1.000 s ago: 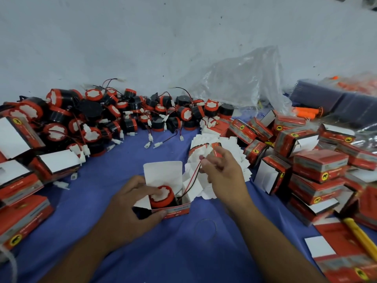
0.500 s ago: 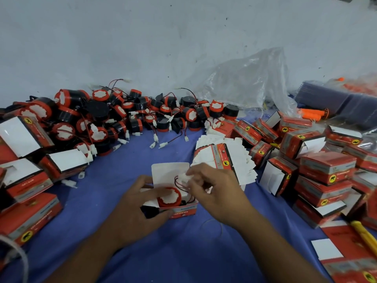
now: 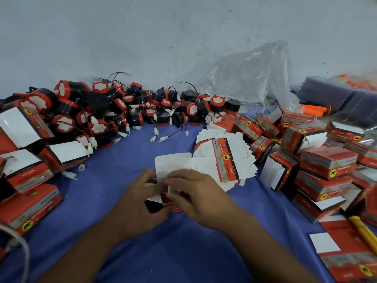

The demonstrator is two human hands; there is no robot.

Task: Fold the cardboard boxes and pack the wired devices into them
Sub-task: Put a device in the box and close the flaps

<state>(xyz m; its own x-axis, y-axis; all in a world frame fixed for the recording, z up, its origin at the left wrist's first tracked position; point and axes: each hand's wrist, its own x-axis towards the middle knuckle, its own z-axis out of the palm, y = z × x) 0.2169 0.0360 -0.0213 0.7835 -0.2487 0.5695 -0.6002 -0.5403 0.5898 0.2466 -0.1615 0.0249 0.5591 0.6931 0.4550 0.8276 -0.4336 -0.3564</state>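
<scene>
Starting at the left edge, finished red boxes [image 3: 30,207] sit stacked on the blue cloth [image 3: 183,258]. Behind them a heap of wired devices [image 3: 122,111] lies against the wall, their thin leads and white plugs trailing loose.

Near the middle, the left hand [image 3: 140,199] wraps its curled fingers round the near wall of an open box [image 3: 173,164], steadying it on the cloth. The box's white lid flap stands upright behind both hands. The right hand [image 3: 195,193] bends over the box mouth, and its fingertips seem to nip a small white side flap, touching the left thumb. Only a sliver of red shows between the hands, so how the device sits inside, and where its lead lies, cannot be told.

Just right of the hands a fanned stack of flat blanks [image 3: 224,160] waits, and further right more folded boxes [image 3: 326,162] are piled up, some with lids open.

The box is thin printed card: light, easily creased, and likely to skew if squeezed across its open top. It is best held low on the walls near the corners, with flaps pushed at their fold lines. The devices look like rigid plastic drums, safe to lift by the body. The limp lead should be coiled in first, as it could spring up and jam under a flap.
</scene>
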